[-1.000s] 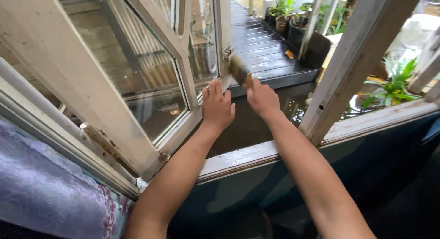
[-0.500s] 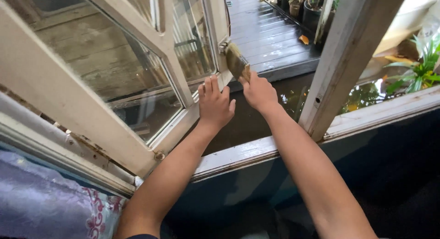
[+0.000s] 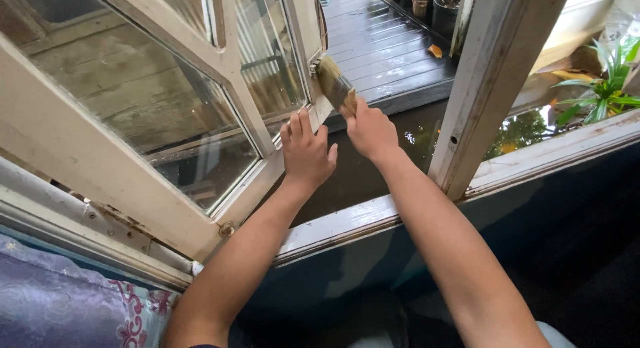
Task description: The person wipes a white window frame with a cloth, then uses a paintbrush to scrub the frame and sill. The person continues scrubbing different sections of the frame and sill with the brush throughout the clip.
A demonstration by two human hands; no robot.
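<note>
Right hand (image 3: 371,129) grips paintbrush (image 3: 333,83) | left hand (image 3: 305,153) flat on white window frame (image 3: 267,175)

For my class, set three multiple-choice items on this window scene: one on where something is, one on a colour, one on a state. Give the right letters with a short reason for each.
1. Where does the left hand rest?
A. On the bottom rail of the sash
B. On the sill
C. On the plant

2. What colour is the deck outside?
A. White
B. Dark, near black
C. Red

3. What state is the sash in?
A. Shut
B. Swung open
C. Taken off and lying flat

Answers:
1 A: the fingers lie on the sash's lower rail, above the sill.
2 B: the wet boards look dark.
3 B: the sash stands out at an angle from the frame, and the right hand holds a brush against its far edge.
</note>
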